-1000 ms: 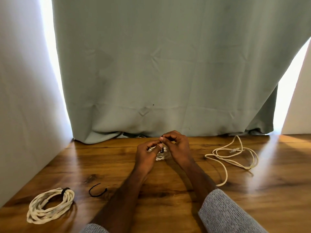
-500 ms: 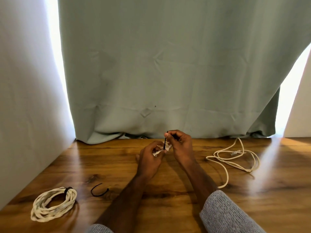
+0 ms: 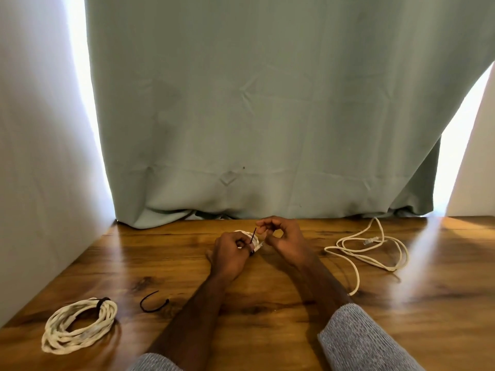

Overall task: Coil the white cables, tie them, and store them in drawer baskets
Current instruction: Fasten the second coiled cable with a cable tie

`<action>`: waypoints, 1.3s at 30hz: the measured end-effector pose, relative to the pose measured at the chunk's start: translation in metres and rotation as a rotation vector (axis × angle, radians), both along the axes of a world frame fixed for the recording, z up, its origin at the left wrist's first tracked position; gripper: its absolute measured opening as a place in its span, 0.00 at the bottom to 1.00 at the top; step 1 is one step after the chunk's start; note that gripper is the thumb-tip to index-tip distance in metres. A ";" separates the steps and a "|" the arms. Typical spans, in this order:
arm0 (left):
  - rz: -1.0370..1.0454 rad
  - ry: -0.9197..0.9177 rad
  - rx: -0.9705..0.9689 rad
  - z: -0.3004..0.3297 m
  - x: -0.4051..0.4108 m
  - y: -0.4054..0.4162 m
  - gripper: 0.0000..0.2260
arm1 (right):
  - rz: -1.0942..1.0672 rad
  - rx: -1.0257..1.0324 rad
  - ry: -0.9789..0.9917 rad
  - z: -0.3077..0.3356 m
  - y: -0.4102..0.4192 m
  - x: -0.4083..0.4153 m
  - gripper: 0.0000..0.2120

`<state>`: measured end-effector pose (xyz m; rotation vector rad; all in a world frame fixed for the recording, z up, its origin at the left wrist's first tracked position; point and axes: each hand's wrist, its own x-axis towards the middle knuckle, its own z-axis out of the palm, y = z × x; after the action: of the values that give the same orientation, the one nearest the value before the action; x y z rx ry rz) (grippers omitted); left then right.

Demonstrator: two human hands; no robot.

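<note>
While the left hand (image 3: pixel 231 253) is gripping a small coiled white cable (image 3: pixel 247 238) above the counter (image 3: pixel 267 330) near the far edge, the right hand (image 3: pixel 284 241) is pinching its black tie (image 3: pixel 252 236).

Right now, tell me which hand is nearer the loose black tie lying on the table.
Left. The left hand is closer to the loose black tie; the right hand is farther right.

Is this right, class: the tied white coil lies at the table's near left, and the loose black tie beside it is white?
Not quite. In the head view the tied white coil does lie near left on the table, but the loose tie beside it is black, not white.
</note>
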<state>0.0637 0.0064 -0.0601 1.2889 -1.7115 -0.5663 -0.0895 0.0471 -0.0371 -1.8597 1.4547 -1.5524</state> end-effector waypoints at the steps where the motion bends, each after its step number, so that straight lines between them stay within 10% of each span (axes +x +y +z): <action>1: -0.003 0.018 -0.005 0.000 0.000 -0.001 0.04 | 0.005 0.045 0.014 -0.002 0.000 0.002 0.14; 39: 0.024 -0.450 -0.179 0.007 0.009 0.004 0.05 | -0.111 0.109 -0.196 -0.015 -0.010 0.040 0.13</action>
<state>0.0724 0.0100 -0.0532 1.3737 -2.0534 -0.1029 -0.0493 0.0374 -0.0518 -1.5425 1.5415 -1.6199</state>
